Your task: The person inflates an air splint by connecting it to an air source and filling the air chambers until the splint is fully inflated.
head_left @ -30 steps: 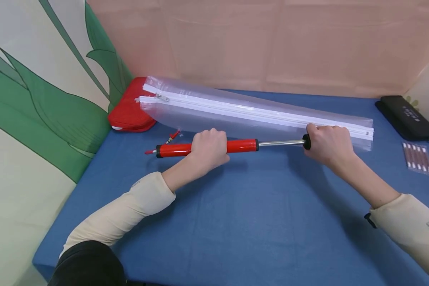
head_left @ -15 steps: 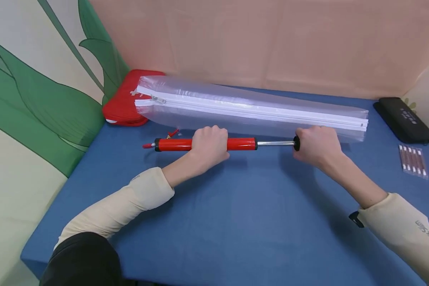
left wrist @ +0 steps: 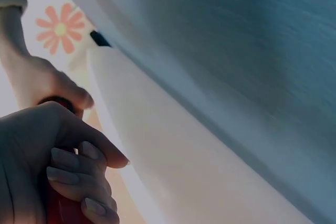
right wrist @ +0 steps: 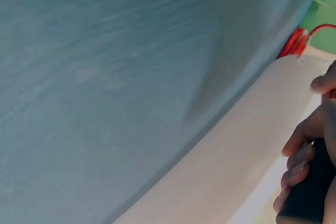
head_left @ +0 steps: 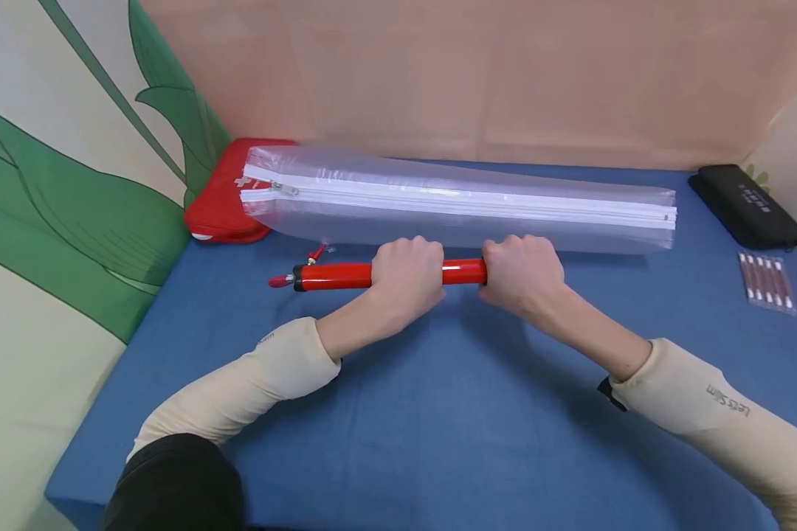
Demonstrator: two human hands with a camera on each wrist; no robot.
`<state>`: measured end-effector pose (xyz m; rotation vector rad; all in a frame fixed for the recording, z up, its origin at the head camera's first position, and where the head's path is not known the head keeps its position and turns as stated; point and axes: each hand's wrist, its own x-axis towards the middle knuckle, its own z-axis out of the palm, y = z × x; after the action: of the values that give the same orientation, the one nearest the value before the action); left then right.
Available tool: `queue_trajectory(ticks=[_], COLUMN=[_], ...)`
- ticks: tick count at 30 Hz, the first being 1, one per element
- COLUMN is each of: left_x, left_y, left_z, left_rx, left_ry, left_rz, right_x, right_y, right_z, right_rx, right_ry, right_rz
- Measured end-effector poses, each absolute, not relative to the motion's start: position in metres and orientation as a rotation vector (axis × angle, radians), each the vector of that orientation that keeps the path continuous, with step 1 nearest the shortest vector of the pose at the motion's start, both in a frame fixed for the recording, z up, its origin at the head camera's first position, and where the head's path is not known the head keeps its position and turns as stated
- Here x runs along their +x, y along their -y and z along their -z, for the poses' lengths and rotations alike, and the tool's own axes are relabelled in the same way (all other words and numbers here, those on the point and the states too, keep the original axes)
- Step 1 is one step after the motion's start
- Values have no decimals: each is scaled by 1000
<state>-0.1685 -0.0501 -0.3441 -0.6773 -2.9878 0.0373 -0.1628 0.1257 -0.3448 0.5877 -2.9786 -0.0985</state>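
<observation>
A red hand pump [head_left: 335, 276] is held level above the blue surface. My left hand [head_left: 408, 284] wraps round its red barrel. The right hand [head_left: 521, 276] grips the black handle [right wrist: 310, 187], which shows in the right wrist view; in the head view the fingers hide most of it. No metal rod shows between barrel and handle, and the two hands are close together. A red tip [head_left: 280, 281] sticks out at the pump's left end, with a small red-and-brass fitting [head_left: 315, 254] just behind it. Beyond the hands lies a long clear plastic bag [head_left: 452, 195] with a white zipper.
A red pouch with a white cross [head_left: 222, 195] sits at the back left, partly behind the bag's end. At the right are a black case [head_left: 747, 206] and a clear packet of swabs [head_left: 768, 282]. The blue-covered table [head_left: 438, 428] ends at a front-left corner.
My right hand has moved left with the handle, pushing the metal rod into the barrel until it no longer shows. The left hand keeps its hold on the barrel.
</observation>
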Motion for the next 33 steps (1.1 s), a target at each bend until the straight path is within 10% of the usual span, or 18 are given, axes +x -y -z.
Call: queue_trajectory(ticks=[33], left_x=[-167], left_y=[64], left_z=[392], left_rx=[-1119], left_ry=[3102], left_rz=[-107], right_x=[-153], right_y=[-187], right_z=[379], right_rx=[1068], right_ry=[3151], right_rz=[-199])
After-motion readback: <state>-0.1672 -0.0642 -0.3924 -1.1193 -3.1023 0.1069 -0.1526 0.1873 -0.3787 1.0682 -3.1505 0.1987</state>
